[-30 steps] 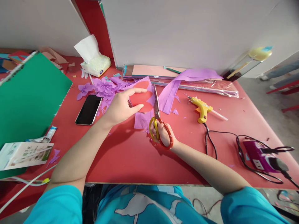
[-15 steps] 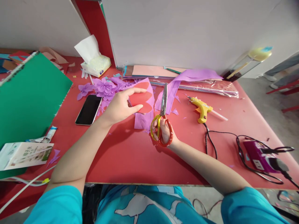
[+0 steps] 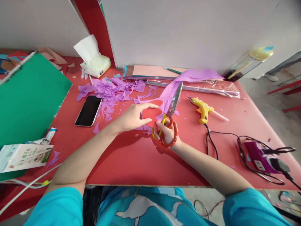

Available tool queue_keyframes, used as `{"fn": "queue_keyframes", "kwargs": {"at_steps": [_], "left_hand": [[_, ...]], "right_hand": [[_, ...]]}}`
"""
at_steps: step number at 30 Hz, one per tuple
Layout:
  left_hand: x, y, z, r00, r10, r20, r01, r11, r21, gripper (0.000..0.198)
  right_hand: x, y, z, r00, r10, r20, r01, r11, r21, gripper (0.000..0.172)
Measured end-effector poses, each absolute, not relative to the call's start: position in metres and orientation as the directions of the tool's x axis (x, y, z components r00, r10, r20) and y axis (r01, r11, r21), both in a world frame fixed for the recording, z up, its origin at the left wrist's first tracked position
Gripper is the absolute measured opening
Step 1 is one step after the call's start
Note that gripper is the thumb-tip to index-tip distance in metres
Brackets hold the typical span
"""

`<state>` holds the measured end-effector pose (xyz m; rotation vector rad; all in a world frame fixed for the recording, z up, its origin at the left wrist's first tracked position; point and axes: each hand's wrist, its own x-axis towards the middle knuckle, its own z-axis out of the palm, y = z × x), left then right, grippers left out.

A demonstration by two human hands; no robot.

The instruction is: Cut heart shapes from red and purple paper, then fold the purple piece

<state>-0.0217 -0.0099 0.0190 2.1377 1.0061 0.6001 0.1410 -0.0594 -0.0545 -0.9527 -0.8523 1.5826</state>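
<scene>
My left hand (image 3: 133,117) pinches a red paper piece (image 3: 157,113) between thumb and fingers, over the middle of the table. Its rounded edge is partly covered by my fingers, and purple paper lies about it. My right hand (image 3: 168,134) is wrapped round the handles of a pair of scissors (image 3: 175,101), one handle yellow and one red. The blades point up and away and look closed. Just behind them a long purple paper strip (image 3: 185,77) trails back, and my right fingertips come close to the red piece.
Purple paper flowers (image 3: 103,88) and scraps lie at the left, beside a phone (image 3: 88,110) and a tissue pack (image 3: 97,66). A yellow glue gun (image 3: 202,110) rests at the right, its cord near a purple power adapter (image 3: 260,157). Wrapped paper sheets (image 3: 155,71) line the back.
My left hand has moved right and toward me with the red piece, closer to my right hand. The purple sheet behind it no longer shows whole. The scissors have tilted to the right.
</scene>
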Motion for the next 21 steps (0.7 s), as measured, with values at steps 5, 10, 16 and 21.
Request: {"fn": "queue_keyframes", "kwargs": {"at_steps": [5, 10, 16, 21], "left_hand": [[-0.0223, -0.0067, 0.0147, 0.476, 0.872, 0.111, 0.465, -0.357, 0.810, 0.041], [-0.0214, -0.0051, 0.0104, 0.433, 0.897, 0.093, 0.419, -0.292, 0.860, 0.038], [-0.0176, -0.0063, 0.0114, 0.394, 0.913, 0.108, 0.413, -0.281, 0.866, 0.030], [-0.0162, -0.0060, 0.0132, 0.373, 0.924, 0.084, 0.396, -0.241, 0.886, 0.028]], "right_hand": [[0.1413, -0.0572, -0.0631, -0.068, 0.989, -0.132, -0.386, -0.148, -0.910, 0.033], [0.1411, -0.0571, -0.0645, -0.051, 0.988, -0.145, -0.381, -0.153, -0.912, 0.029], [0.1425, -0.0562, -0.0632, -0.022, 0.991, -0.129, -0.306, -0.129, -0.943, 0.030], [0.1418, -0.0555, -0.0621, 0.010, 0.990, -0.139, -0.336, -0.128, -0.933, 0.032]]}}
